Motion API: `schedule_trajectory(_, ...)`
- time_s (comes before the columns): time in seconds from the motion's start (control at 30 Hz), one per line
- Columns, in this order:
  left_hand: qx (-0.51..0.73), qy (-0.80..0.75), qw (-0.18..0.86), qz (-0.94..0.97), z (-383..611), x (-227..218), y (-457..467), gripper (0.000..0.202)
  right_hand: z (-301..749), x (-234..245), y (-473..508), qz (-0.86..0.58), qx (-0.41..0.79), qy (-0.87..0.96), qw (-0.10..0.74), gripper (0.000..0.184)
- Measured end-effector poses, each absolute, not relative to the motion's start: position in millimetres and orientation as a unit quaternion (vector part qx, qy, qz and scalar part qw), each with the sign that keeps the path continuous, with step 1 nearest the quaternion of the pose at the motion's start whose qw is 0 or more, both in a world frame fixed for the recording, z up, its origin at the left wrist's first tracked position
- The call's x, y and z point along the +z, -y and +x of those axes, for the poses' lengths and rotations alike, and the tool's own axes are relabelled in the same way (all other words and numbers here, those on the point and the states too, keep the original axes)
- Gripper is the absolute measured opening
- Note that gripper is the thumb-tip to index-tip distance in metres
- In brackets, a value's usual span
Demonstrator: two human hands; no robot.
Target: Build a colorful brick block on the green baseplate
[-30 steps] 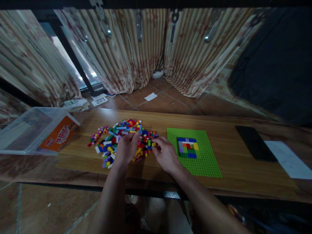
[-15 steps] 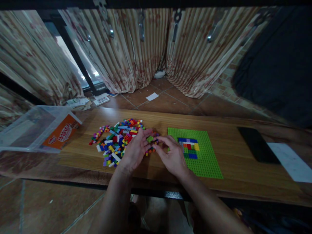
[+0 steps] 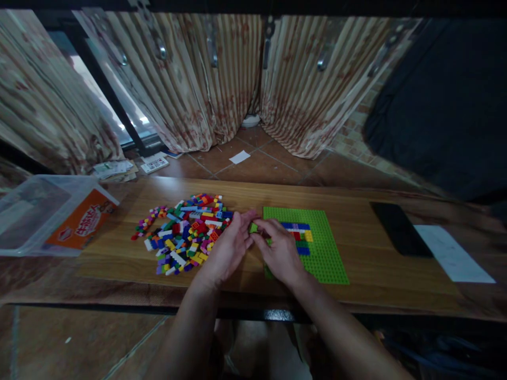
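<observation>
A pile of small multicoloured plastic bricks (image 3: 184, 235) lies just left of the left hand (image 3: 227, 248). Its fingertips touch a small green plastic brick (image 3: 252, 228), though I cannot tell if they grip it. The right hand (image 3: 280, 252) pinches that brick over the flat green studded baseplate (image 3: 325, 258).

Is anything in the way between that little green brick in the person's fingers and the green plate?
Nothing visible. The brick, pinched between the left hand and right hand, hovers at the plate's left edge. Only the right hand itself covers part of the plate. The pile lies to the left, apart.
</observation>
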State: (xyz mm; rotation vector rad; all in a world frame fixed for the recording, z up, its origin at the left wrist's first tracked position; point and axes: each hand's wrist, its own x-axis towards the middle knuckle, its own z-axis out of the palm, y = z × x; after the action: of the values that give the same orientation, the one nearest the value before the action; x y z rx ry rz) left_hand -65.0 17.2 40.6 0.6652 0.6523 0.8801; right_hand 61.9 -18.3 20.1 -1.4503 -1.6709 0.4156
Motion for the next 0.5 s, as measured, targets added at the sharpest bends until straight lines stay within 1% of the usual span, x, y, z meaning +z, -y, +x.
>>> schedule_trajectory(0.1,0.396,-0.302,0.803,0.327,-56,36,-13,0.054,77,22,19,-0.590,0.151,0.689,0.394,0.022)
schedule_trajectory(0.2,0.400,-0.338,0.774,0.355,-49,31,-10,0.052,110,25,21,-0.598,0.150,0.701,0.358,0.023)
schedule_trajectory(0.33,0.390,-0.397,0.711,0.429,-43,25,-11,0.041,163,23,30,-0.654,0.148,0.667,0.325,0.020)
schedule_trajectory(0.5,0.378,-0.399,0.674,0.494,-36,24,-11,0.028,190,14,37,-0.657,0.162,0.691,0.254,0.015)
